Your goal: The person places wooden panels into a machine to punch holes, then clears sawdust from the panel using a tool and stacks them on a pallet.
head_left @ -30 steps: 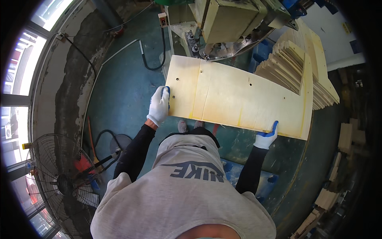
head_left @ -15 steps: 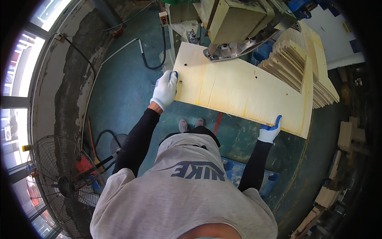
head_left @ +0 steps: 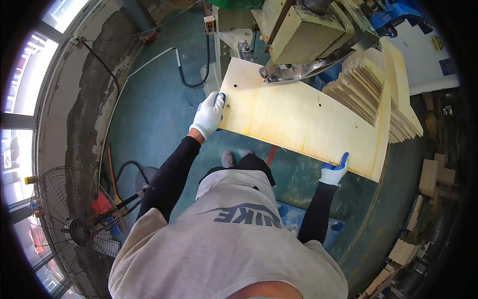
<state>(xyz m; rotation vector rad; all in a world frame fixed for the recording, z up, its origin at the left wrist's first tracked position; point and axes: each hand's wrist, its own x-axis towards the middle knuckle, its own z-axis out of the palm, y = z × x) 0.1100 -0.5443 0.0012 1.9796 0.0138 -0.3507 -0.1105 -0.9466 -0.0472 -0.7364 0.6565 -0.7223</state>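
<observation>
Plywood panel (head_left: 294, 119), pale yellow and dotted with a few small dark holes, is lying at a slant in front of the standing person, above the green floor (head_left: 149, 104). Its far edge is reaching beneath the curved metal arm (head_left: 291, 75) of an olive-grey machine (head_left: 306, 40); whether metal and wood are touching is hard to tell. Both hands are wearing white gloves with blue palms. The left hand (head_left: 208, 113) is grasping the panel's left end, its fingers closing around the edge. The right hand (head_left: 334, 171) is gripping the near long edge toward the right end, one blue digit pointing up over the top face while the fingers below are mostly hidden. Just beyond the panel's right part, a stack of plywood pieces (head_left: 354, 84) is leaning in a fanned row. The person is wearing a light grey shirt (head_left: 239, 249) and black sleeves (head_left: 172, 172). At lower left, a wire-caged fan (head_left: 78, 231) is standing near the windows (head_left: 17, 164); at far right, wooden offcuts (head_left: 428, 177) are lying in piles.
</observation>
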